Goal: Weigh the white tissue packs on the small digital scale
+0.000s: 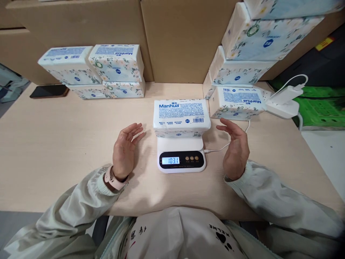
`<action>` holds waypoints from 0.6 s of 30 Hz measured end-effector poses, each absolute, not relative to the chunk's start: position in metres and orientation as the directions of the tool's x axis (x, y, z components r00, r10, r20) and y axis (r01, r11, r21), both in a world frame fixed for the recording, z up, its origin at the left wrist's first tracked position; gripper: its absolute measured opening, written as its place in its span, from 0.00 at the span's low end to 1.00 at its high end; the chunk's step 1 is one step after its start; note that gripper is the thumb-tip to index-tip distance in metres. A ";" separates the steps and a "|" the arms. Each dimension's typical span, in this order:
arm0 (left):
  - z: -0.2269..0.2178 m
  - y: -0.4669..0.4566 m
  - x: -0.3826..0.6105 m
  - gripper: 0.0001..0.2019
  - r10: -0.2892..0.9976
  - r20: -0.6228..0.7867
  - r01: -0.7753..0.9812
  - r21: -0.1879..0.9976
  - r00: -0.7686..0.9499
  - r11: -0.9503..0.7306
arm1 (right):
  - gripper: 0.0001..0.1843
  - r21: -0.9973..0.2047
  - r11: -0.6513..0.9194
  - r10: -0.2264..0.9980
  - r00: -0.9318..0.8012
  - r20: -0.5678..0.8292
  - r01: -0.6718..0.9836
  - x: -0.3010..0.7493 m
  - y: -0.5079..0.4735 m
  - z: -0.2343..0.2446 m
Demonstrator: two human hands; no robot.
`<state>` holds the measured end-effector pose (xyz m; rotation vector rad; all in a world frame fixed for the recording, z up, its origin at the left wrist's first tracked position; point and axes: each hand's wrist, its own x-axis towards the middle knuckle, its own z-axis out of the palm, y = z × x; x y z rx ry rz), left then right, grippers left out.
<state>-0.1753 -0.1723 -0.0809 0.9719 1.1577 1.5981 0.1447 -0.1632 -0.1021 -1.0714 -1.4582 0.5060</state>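
Note:
A pack of tissues rests on a white digital kitchen scale in the middle of the table. The lit display reads 103.1. To the left of the scale is my left hand, its fingers apart and curved inward, touching nothing. My right hand is on the other side, also open and clear of the pack. A white cable runs from the scale's right side and passes behind my right hand.
Tissue packs are stacked at the back left, near a dark phone. A taller stack of tissue packs stands at the back right, beside a white power strip. Cardboard boxes line the table's rear.

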 end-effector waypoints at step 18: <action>-0.081 -0.172 -0.176 0.25 0.956 0.074 -0.225 0.964 -0.283 -0.141 | 0.27 -0.794 0.497 0.826 0.091 0.557 0.348 0.146 -0.163 -0.102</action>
